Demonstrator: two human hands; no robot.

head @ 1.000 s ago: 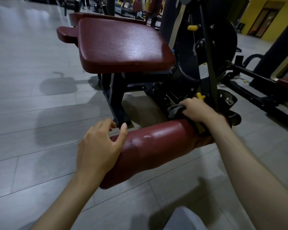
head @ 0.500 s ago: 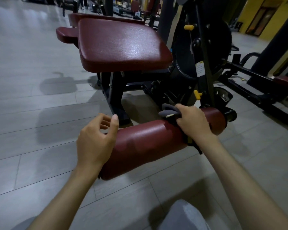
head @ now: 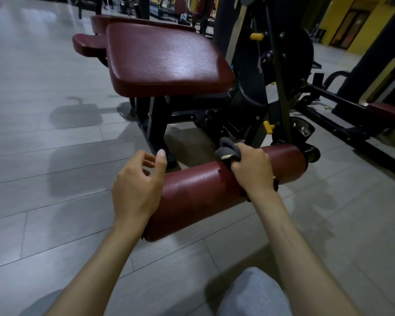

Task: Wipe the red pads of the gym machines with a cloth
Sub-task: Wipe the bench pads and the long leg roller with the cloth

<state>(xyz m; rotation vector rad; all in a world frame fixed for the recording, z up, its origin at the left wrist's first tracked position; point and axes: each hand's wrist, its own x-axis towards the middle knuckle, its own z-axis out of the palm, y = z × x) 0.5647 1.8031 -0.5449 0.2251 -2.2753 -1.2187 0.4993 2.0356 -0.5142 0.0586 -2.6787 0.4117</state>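
Hands first: the right hand (head: 251,169) grips a gray cloth (head: 226,149) in a ball and presses it down on top of the red roller pad (head: 192,197), closer to the pad's far end than its near end. The left hand (head: 137,190) hangs by the near end of the roller pad. Its fingers are loosely curled and hold nothing. It is hard to tell if it touches the pad.

Some things could go wrong. The roller pad looks like it can spin. With no hand holding it, it may roll under the cloth, and the cloth would then slide along without rubbing off the dirt. The cloth is all bunched up, so only a small bit meets the pad and some spots may get missed. The bottom of the roller pad is hidden and could be skipped too.

Just past the far end of the roller pad stand the black frame (head: 281,115) and a yellow knob (head: 268,127). A fast, long push that way could bang the knuckles on them. The big seat pad (head: 164,62) up behind the roller pad could be forgotten.
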